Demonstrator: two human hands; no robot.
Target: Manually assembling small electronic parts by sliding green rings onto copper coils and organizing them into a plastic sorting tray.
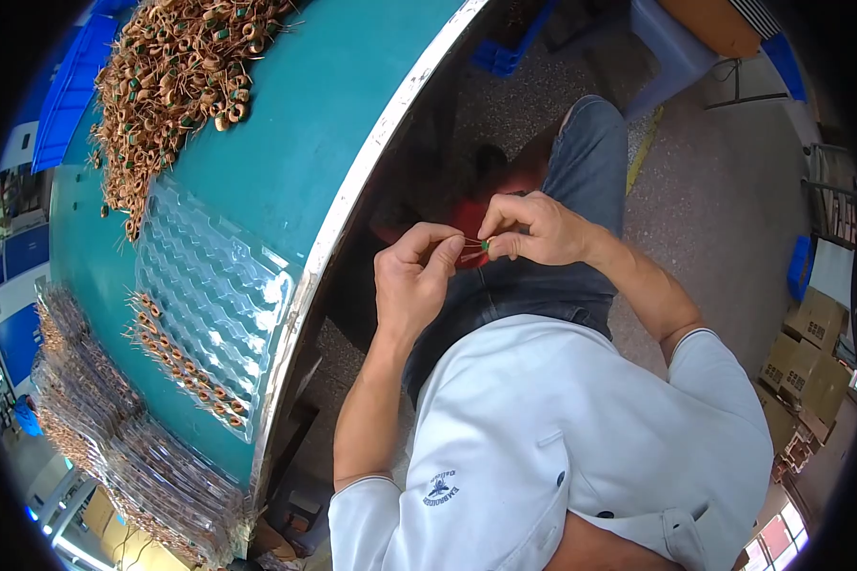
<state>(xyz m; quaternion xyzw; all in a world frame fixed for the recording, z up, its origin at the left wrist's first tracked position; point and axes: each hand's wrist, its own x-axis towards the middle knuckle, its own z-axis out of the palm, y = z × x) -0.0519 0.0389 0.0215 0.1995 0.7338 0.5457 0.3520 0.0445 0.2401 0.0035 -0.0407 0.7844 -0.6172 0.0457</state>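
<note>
Above my lap, my right hand point(541, 228) pinches a small wire-wound coil point(485, 246) between thumb and fingertips; only a bit of its green part shows. Thin copper-coloured leads point(471, 245) run from it toward my left hand point(415, 276), whose thumb and forefinger are closed on their ends. On the green table to my left lies a clear plastic tray point(214, 252) with wavy rows of pockets. Several coils point(186, 366) sit in rows along its near left side. Beyond the tray is a large heap of loose copper coils point(181, 81), some with green parts.
A tall stack of filled clear trays point(148, 466) stands at the table's near left. The table's pale worn edge point(352, 186) runs beside my left arm. A blue bin point(74, 81) is at the far left, a plastic stool point(671, 57) at the far right, cardboard boxes point(805, 357) at right.
</note>
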